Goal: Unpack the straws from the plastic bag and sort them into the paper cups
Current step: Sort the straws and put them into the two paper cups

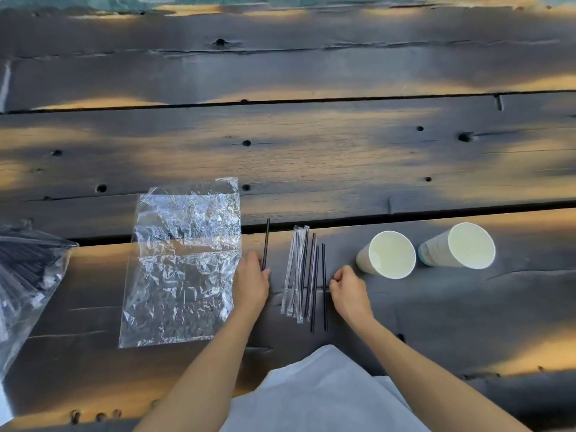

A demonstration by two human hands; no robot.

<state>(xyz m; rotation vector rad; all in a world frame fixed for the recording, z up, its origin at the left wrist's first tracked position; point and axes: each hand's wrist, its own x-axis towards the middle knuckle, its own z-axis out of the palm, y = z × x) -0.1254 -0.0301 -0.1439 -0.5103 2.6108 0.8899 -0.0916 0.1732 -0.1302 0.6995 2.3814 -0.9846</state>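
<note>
A flat, crinkled clear plastic bag (184, 263) lies on the wooden table. Just right of it my left hand (251, 280) pinches the near end of one bare black straw (266, 243), which points away from me. Several straws (304, 275), some in clear wrappers and some bare black, lie in a loose row between my hands. My right hand (349, 289) rests at the right edge of that row, its curled fingers touching the rightmost black straw (324, 285). Two empty white paper cups (386, 255) (458, 246) stand to the right, tilted toward me in this view.
A second plastic bag (28, 275) full of black straws lies at the left edge. The table (311, 157) is dark weathered planks with gaps and knot holes. White cloth (324, 391) on my lap covers the near edge.
</note>
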